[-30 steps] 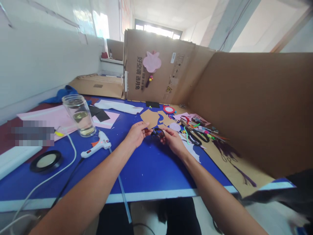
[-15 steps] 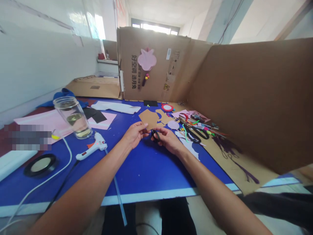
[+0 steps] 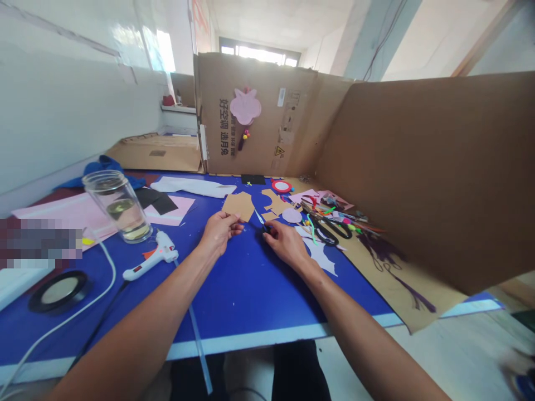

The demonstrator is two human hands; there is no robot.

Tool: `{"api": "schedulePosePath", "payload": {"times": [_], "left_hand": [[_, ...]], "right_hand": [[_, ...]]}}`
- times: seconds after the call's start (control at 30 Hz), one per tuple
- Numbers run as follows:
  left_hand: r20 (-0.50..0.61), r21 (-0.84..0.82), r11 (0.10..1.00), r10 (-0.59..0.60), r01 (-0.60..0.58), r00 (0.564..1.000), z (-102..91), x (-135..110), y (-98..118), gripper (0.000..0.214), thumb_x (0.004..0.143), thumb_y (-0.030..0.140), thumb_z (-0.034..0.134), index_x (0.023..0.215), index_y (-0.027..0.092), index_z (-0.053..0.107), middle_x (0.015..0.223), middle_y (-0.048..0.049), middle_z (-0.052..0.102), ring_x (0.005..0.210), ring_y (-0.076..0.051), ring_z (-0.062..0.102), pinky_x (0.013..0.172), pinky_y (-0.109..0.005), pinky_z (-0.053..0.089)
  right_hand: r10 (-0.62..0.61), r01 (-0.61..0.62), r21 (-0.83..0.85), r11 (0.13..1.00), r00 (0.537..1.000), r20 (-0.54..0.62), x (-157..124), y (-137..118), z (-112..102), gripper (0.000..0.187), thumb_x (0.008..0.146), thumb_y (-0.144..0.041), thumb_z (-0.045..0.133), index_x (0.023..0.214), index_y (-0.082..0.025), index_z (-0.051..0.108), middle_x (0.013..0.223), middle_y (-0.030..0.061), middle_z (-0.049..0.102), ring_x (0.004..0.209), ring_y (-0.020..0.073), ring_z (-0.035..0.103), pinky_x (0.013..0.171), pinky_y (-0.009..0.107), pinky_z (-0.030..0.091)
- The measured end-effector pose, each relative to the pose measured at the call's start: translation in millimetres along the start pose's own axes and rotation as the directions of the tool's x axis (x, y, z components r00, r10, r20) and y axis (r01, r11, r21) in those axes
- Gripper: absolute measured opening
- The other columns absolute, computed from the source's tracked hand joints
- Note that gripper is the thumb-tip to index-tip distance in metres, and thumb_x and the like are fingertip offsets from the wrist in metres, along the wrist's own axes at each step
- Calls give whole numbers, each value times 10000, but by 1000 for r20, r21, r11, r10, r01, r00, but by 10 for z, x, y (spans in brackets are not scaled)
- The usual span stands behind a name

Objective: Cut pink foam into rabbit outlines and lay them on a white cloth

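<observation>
a cardboard wall rose beyond both grips and to their right, and a blue table spread beneath them. a clear jar sat well left of the left hand, with a white glue gun between. that hand pinched a tan card by its near edge; the right hand was closed round small scissors, their tip just beside the card's right corner

Blue tabletop; on it, glue gun, glass jar, pink paper
</observation>
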State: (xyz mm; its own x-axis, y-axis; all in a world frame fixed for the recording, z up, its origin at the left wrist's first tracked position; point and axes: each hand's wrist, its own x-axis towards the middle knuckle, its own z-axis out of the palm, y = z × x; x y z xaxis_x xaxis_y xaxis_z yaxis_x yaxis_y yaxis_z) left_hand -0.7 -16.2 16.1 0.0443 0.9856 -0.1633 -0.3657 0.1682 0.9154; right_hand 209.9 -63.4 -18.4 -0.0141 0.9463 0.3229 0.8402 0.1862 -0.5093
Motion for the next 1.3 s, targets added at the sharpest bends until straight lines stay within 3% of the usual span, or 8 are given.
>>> {"api": "schedulePosePath", "payload": {"times": [0.27, 0.5, 0.83, 0.93, 1.0, 1.13, 1.2, 1.3], "left_hand": [[23, 21, 1000, -22, 22, 999, 8, 10, -36, 133, 920, 134, 738, 798, 117, 688, 728, -102, 758, 550, -122, 664, 541, -213, 528], [42, 31, 999, -28, 27, 999, 7, 0, -15, 144, 931, 158, 737, 799, 112, 701, 747, -118, 768, 557, -130, 668, 550, -223, 534], [76, 63, 997, -56, 51, 996, 17, -20, -18, 211, 993, 199, 668, 816, 109, 739, 767, -121, 773, 558, -129, 671, 532, -218, 536], [112, 66, 996, -59, 51, 992, 14, -24, -28, 168, 954, 224, 735, 825, 118, 744, 784, -122, 781, 566, -131, 674, 528, -216, 537], [155, 72, 996, -65, 55, 986, 12, -25, -39, 163, 938, 245, 768, 836, 117, 755, 801, -124, 786, 571, -131, 678, 532, -217, 542], [241, 112, 992, -88, 63, 966, 22, -40, -74, 195, 927, 297, 801, 854, 117, 780, 868, -143, 805, 579, -126, 684, 535, -214, 543], [266, 148, 987, -93, 55, 960, 35, -60, -98, 203, 924, 312, 806, 858, 121, 787, 891, -138, 810, 583, -115, 680, 534, -202, 536], [303, 231, 972, -116, 45, 946, 54, -95, -133, 194, 904, 310, 821, 856, 126, 785, 916, -127, 815, 602, -102, 679, 546, -190, 527]], "right_hand": [[-58, 54, -203, 978, 998, -14, 1, 130, -55, 349, 989, -262, 675, 1331, -244, 742, 1169, 113, 792, 1031, 291, 733, 835, 349, 507], [17, -37, -324, 945, 998, -63, 1, 196, -130, 275, 985, -255, 659, 1238, -260, 767, 1124, 128, 791, 989, 307, 739, 803, 368, 507], [140, -157, -321, 934, 987, -77, 1, 221, -163, 271, 975, -238, 658, 1216, -238, 781, 1172, 175, 746, 1001, 338, 739, 837, 414, 523], [122, -148, -176, 973, 981, -153, 20, 192, -171, 286, 986, -246, 632, 1227, -232, 785, 1232, 169, 735, 1031, 325, 731, 878, 424, 533], [124, -106, 98, 989, 974, -189, 41, 131, -165, 299, 1015, -333, 608, 1234, -223, 778, 1178, 135, 765, 985, 290, 727, 858, 404, 547], [187, -117, 646, 754, 981, -41, 60, -43, -144, 476, 961, -597, 653, 1223, -211, 745, 1035, 77, 790, 735, 200, 670, 621, 309, 515], [185, -138, 728, 672, 983, 17, 52, -105, -130, 505, 874, -630, 743, 1147, -206, 738, 954, 56, 775, 673, 175, 633, 562, 281, 474], [149, -126, 759, 638, 988, 38, 40, -130, -98, 436, 795, -612, 813, 902, -206, 695, 730, 3, 684, 583, 145, 554, 526, 262, 421]]}}
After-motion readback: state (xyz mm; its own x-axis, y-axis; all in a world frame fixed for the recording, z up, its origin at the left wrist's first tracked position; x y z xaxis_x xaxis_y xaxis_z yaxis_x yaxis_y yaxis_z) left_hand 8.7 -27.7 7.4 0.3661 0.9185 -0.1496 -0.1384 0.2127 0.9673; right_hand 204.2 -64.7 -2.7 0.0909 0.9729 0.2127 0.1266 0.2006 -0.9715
